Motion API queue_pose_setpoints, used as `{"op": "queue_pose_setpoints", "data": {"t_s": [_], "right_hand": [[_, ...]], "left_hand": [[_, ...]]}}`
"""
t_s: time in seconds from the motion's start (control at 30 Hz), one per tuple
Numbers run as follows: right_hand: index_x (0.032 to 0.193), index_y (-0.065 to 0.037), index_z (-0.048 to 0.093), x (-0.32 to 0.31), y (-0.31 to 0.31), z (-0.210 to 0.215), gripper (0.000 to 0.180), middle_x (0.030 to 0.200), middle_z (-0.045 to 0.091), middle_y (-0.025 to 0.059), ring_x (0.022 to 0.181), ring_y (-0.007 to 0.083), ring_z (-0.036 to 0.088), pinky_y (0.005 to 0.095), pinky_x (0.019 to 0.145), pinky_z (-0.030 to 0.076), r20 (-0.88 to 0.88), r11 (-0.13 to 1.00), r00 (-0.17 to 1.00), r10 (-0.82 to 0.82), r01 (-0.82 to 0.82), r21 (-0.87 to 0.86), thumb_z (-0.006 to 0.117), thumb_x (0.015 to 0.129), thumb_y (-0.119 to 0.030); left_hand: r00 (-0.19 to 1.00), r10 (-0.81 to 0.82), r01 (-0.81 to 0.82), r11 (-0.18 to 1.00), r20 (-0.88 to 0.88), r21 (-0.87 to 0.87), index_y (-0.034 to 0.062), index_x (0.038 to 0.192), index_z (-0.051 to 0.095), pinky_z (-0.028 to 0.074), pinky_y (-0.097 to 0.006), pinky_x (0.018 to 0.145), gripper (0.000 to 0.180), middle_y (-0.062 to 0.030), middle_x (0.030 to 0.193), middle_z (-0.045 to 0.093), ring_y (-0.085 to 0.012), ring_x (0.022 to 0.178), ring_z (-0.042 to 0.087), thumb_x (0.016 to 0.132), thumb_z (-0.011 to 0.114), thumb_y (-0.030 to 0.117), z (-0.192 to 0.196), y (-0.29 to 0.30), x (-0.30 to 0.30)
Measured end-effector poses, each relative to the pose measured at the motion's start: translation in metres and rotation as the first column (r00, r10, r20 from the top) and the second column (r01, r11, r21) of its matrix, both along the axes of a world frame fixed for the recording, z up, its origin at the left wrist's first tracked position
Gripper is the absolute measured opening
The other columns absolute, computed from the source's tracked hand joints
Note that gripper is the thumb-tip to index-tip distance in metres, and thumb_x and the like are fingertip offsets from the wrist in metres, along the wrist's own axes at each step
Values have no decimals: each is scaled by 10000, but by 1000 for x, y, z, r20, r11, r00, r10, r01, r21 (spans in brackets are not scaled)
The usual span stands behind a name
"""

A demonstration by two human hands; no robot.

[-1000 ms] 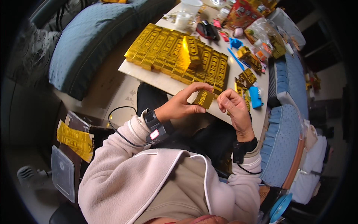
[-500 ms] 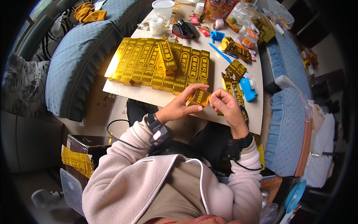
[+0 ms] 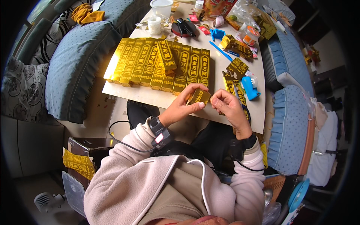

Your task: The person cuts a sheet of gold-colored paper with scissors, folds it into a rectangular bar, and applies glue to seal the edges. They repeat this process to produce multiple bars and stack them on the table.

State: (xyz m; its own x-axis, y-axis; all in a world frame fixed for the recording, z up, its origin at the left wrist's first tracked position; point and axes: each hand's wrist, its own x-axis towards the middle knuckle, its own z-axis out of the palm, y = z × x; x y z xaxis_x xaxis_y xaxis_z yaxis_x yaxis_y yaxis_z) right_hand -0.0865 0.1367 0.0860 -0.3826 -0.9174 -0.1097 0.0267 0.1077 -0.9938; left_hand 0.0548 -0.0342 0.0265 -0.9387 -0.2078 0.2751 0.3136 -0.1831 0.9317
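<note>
My left hand (image 3: 183,107) is closed around a small gold cardboard box (image 3: 199,97), its thumb pressed on the printed face. Just right of the box, my right hand (image 3: 228,108) is in a pinch, fingertips apart from the box; whatever it holds, if anything, is too small to make out. Beyond my hands, a row of long gold boxes (image 3: 138,63) lies side by side on the white table (image 3: 123,92). One more long gold box (image 3: 166,56) rests slantwise on top of the row.
At the table's right are a blue tape dispenser (image 3: 249,88), gold cartons (image 3: 237,68) and a blue pen (image 3: 220,50). Toward the back stand a white tub (image 3: 161,8), a red snack bag (image 3: 217,8) and a clear jar (image 3: 251,36). Blue-covered sofas (image 3: 80,60) flank the table.
My left thumb has come down onto the face of the small gold box, which is tilted differently. The right hand keeps its pinch nearly in place.
</note>
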Motion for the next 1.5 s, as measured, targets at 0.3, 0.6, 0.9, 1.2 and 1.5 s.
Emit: {"op": "queue_pose_setpoints", "data": {"t_s": [0.3, 0.6, 0.9, 1.2, 1.5], "right_hand": [[940, -36, 624, 0, -11, 19, 207, 830, 589, -36, 779, 48, 538, 225, 708, 463, -127, 988, 991, 35, -15, 155, 693, 1017, -215], [889, -33, 642, 0, -20, 28, 269, 790, 610, -27, 736, 45, 534, 226, 649, 439, -197, 940, 980, 27, 43, 339, 719, 996, -267], [973, -94, 641, -9, -13, 7, 218, 806, 625, -65, 665, 2, 507, 151, 577, 373, 82, 971, 996, 33, -52, 234, 730, 987, -293], [1020, -72, 655, -11, -6, -30, 265, 861, 649, -31, 691, 26, 525, 176, 611, 394, 231, 986, 972, -43, 4, 168, 734, 984, -322], [1041, -100, 647, 18, -8, -68, 156, 859, 617, -39, 712, 35, 569, 171, 617, 444, 185, 953, 952, -243, 199, 228, 676, 1023, -252]], "left_hand": [[1000, 14, -14, 1000, -15, -4, 57, 1347, 516, 323, -322, 1159, 478, -63, 1332, 540, -179, 1330, 473, 935, 742, 143, -2, -2, -2], [1000, 12, -12, 1000, -2, 9, 54, 1339, 518, 351, -323, 1139, 480, -68, 1321, 546, -178, 1308, 485, 932, 749, 156, -2, -2, -1], [1000, 20, -20, 999, -3, 25, 53, 1339, 516, 352, -326, 1140, 473, -67, 1316, 542, -183, 1313, 482, 931, 741, 136, -5, -2, -3], [1000, 17, -17, 999, 3, 42, 68, 1341, 507, 406, -302, 1076, 476, -52, 1292, 539, -154, 1246, 519, 934, 743, 140, -6, 0, -4], [986, 153, -154, 988, -63, -28, 64, 1368, 525, 364, -324, 1132, 516, -57, 1319, 544, -175, 1302, 495, 922, 773, 143, -12, 4, 1]]}}
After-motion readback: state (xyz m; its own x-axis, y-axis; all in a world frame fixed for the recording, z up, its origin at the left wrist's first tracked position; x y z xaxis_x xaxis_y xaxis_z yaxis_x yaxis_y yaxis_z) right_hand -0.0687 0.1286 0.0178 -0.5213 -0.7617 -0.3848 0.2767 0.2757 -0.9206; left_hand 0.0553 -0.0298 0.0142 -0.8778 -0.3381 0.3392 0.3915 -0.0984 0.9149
